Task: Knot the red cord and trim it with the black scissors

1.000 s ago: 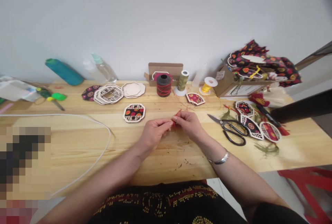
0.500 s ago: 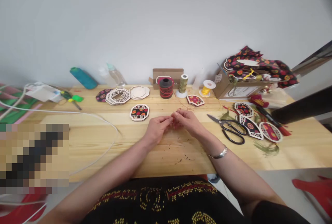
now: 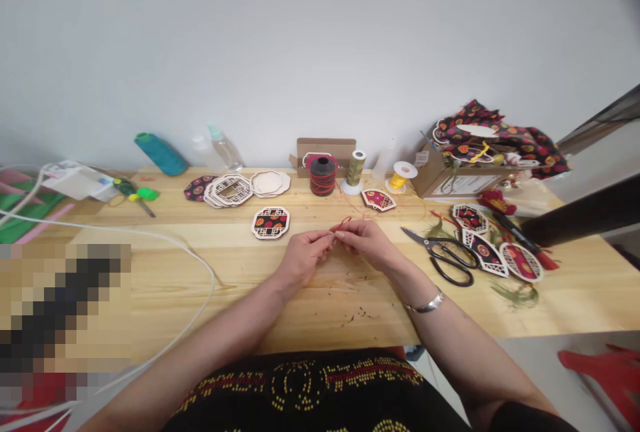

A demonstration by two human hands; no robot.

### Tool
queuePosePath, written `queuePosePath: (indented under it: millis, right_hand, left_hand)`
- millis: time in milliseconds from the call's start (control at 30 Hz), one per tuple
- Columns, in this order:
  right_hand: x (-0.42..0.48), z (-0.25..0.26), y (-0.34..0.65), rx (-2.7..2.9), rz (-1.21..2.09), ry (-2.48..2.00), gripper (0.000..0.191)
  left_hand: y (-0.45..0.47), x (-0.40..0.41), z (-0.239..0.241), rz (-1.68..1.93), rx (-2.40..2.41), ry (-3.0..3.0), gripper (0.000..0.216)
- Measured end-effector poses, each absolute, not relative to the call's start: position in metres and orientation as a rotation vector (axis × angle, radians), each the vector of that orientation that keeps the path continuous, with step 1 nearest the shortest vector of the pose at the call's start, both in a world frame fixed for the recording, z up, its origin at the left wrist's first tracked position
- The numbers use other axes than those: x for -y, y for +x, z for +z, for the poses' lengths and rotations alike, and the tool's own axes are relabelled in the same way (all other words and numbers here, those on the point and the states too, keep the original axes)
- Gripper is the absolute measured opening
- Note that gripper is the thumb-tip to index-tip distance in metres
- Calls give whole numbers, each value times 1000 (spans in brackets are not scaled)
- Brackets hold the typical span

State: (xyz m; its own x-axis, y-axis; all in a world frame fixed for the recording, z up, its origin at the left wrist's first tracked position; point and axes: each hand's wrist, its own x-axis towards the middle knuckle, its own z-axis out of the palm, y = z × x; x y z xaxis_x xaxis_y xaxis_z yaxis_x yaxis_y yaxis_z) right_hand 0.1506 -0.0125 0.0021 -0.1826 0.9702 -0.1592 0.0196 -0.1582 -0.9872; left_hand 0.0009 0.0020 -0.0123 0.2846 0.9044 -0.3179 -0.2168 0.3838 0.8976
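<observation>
My left hand point(image 3: 306, 255) and my right hand point(image 3: 367, 242) meet fingertip to fingertip above the middle of the wooden table. Both are closed in a pinch on a thin red cord point(image 3: 344, 222), a small loop of which rises over the right fingers. Most of the cord is hidden by the fingers. Left of the hands lies an octagonal ornament point(image 3: 270, 223) with a white lattice frame and dark patterned cloth. To the right rest black-handled scissors point(image 3: 443, 255), their blades pointing left toward the right hand.
Behind stand a red-and-black thread spool point(image 3: 323, 177), a green thread spool point(image 3: 355, 169) and a yellow spool point(image 3: 400, 179). White lattice frames point(image 3: 230, 190) are stacked back left. Finished-looking ornaments point(image 3: 485, 252) and a cardboard box point(image 3: 457, 179) occupy the right. A white cable point(image 3: 207, 272) curves across the left.
The fingertips have shifted slightly, and a red loop now shows above the right fingers. The whole view has moved a little, with things on the table appearing slightly lower.
</observation>
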Motion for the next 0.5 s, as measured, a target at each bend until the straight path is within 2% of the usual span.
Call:
queuePosePath:
  millis: [100, 500]
  right_hand:
    - [12, -2, 149, 1243, 1407, -1287, 30]
    - [9, -8, 149, 1178, 1438, -1247, 19]
  left_hand:
    - [1, -2, -12, 873, -976, 853, 28]
    - [-2, -5, -13, 825, -979, 815, 26]
